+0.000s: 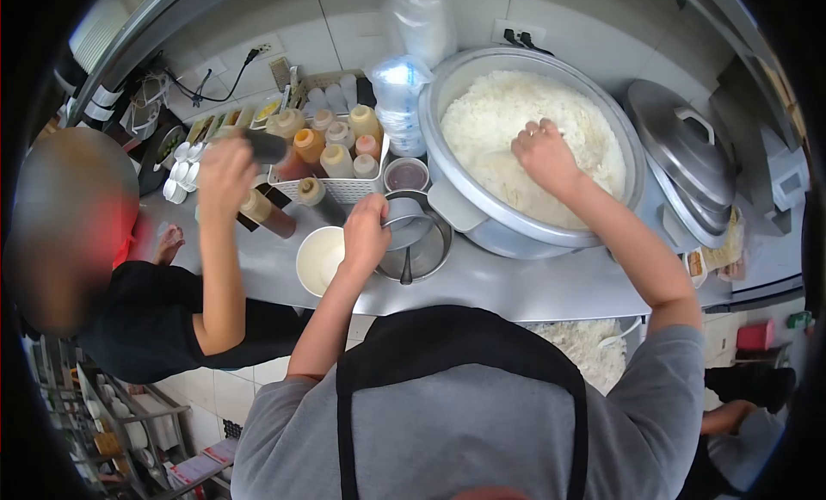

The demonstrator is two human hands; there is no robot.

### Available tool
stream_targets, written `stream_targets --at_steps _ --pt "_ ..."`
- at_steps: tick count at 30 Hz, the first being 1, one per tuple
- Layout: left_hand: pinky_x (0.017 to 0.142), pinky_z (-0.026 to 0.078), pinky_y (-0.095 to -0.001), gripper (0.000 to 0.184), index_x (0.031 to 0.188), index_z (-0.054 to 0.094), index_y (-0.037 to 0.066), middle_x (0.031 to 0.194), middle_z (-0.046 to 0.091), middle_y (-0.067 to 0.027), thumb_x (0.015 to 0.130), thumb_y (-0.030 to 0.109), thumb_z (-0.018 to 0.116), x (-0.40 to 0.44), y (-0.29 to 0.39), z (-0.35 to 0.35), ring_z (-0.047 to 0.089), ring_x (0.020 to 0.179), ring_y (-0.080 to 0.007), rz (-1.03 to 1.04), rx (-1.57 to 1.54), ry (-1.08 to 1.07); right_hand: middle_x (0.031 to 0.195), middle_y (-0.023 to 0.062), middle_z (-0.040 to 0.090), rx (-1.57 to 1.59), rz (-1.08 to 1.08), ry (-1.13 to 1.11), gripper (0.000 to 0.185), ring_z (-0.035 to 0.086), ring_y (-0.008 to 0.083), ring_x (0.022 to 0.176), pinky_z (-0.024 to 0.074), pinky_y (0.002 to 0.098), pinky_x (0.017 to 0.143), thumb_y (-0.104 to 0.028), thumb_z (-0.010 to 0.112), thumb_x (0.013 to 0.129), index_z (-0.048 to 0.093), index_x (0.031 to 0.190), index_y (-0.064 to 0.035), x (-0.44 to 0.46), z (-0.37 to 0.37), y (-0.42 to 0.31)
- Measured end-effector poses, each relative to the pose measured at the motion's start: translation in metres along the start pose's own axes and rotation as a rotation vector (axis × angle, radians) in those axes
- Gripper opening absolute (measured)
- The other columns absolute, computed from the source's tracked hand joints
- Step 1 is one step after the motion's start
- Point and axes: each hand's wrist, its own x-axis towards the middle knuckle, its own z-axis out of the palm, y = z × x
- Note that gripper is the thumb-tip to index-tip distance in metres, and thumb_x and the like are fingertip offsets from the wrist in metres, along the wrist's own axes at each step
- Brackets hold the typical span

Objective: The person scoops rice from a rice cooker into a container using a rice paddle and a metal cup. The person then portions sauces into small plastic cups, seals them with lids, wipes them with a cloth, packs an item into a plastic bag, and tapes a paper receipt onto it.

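My left hand [367, 233] is closed on a small grey metal cup [407, 224], tilted over a steel bowl [433, 257] with a dark-handled utensil in it. A white bowl [322, 261] stands just left of that hand. Over at the right, my right hand [545, 156] is at the heap of white rice [525, 113] inside a big metal pot [437, 156]. Its fingers are curled; whether rice is between them is hidden.
Sauce bottles [336, 160] fill a white basket [346, 190] on the steel counter [516, 285]. A co-worker's hand [228, 169] holds a dark-capped bottle at the left. A metal lid [680, 138] lies right of the pot.
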Motion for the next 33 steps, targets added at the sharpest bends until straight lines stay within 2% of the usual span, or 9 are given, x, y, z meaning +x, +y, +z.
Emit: stream_targets --at_steps 3,4,7,12,17,18,21,29,33 --pt "0.062 0.039 -0.0417 0.024 0.071 0.040 0.003 0.071 0.049 -0.0150 0.055 -0.011 0.052 0.003 -0.003 0.000 0.050 0.073 -0.0347 -0.012 -0.024 0.022 0.078 0.0061 0.058 -0.014 0.184 -0.117 0.015 0.053 0.0199 0.087 0.0365 0.0380 0.084 -0.008 0.051 0.067 0.059 0.080 -0.0073 -0.003 -0.021 0.018" --pt "0.062 0.039 -0.0418 0.024 0.071 0.040 0.003 0.071 0.049 -0.0150 0.055 -0.011 0.051 0.005 -0.002 0.000 0.050 0.073 -0.0348 -0.001 -0.016 0.038 0.078 0.0064 0.058 -0.032 0.264 -0.011 0.013 0.053 0.0203 0.087 0.0350 0.0389 0.085 -0.007 0.051 0.068 0.060 0.077 -0.0084 -0.005 -0.014 0.031" --pt "0.062 0.039 -0.0415 0.024 0.071 0.039 0.003 0.072 0.049 -0.0153 0.056 -0.011 0.052 0.006 0.001 -0.001 0.050 0.074 -0.0355 -0.011 -0.009 0.036 0.077 0.0068 0.059 -0.103 0.296 -0.212 0.011 0.053 0.0203 0.087 0.0336 0.0379 0.087 -0.007 0.051 0.069 0.061 0.074 -0.0084 -0.013 0.010 0.042" --pt "0.065 0.042 -0.0358 0.024 0.075 0.042 0.003 0.076 0.053 -0.0151 0.059 -0.010 0.054 0.002 -0.016 0.004 0.054 0.075 -0.0304 -0.204 -0.081 -0.049 0.069 0.0055 0.060 -0.094 0.237 -0.111 0.010 0.053 0.0175 0.081 0.0311 0.0315 0.085 -0.010 0.053 0.068 0.063 0.067 -0.0085 -0.010 0.016 0.014" --pt "0.070 0.044 -0.0261 0.029 0.091 0.050 0.001 0.085 0.058 -0.0087 0.064 -0.009 0.054 -0.001 -0.041 0.008 0.057 0.076 -0.0171 -0.407 -0.727 0.054 0.070 0.0053 0.060 -0.051 0.246 -0.231 0.010 0.053 0.0180 0.082 0.0303 0.0322 0.085 -0.010 0.053 0.069 0.063 0.069 -0.0085 -0.012 0.008 0.002" --pt "0.072 0.045 -0.0258 0.037 0.102 0.050 -0.002 0.090 0.058 -0.0087 0.066 -0.007 0.054 -0.002 -0.043 0.004 0.057 0.079 -0.0178 -0.493 -0.851 -0.002 0.070 0.0051 0.060 -0.025 0.255 -0.247 0.011 0.053 0.0182 0.083 0.0297 0.0327 0.085 -0.010 0.053 0.070 0.063 0.069 -0.0090 -0.013 0.008 0.002" --pt "0.075 0.045 -0.0262 0.041 0.109 0.047 -0.005 0.096 0.057 -0.0116 0.069 -0.003 0.054 -0.006 -0.044 -0.012 0.057 0.083 -0.0168 -0.673 -1.190 -0.160 0.073 0.0059 0.060 0.072 0.315 -0.340 0.007 0.053 0.0198 0.084 0.0305 0.0366 0.084 -0.013 0.056 0.072 0.063 0.071 -0.0101 -0.020 0.010 0.004" --pt "0.073 0.052 -0.0339 0.043 0.113 0.041 -0.009 0.102 0.055 -0.0164 0.077 0.011 0.052 -0.005 -0.022 -0.035 0.060 0.086 -0.0229 -0.729 -1.508 -0.125 0.071 0.0054 0.060 0.204 0.343 -0.328 0.010 0.055 0.0191 0.080 0.0288 0.0366 0.079 -0.018 0.057 0.075 0.064 0.073 -0.0117 -0.029 0.002 0.002" --pt "0.075 0.053 -0.0376 0.046 0.116 0.037 -0.010 0.107 0.053 -0.0203 0.078 0.014 0.049 0.002 -0.014 -0.048 0.059 0.091 -0.0276 -0.543 -1.700 -0.256 0.070 0.0052 0.061 0.339 0.383 -0.360 0.011 0.055 0.0189 0.078 0.0270 0.0373 0.078 -0.021 0.057 0.076 0.065 0.074 -0.0139 -0.028 -0.004 -0.013"
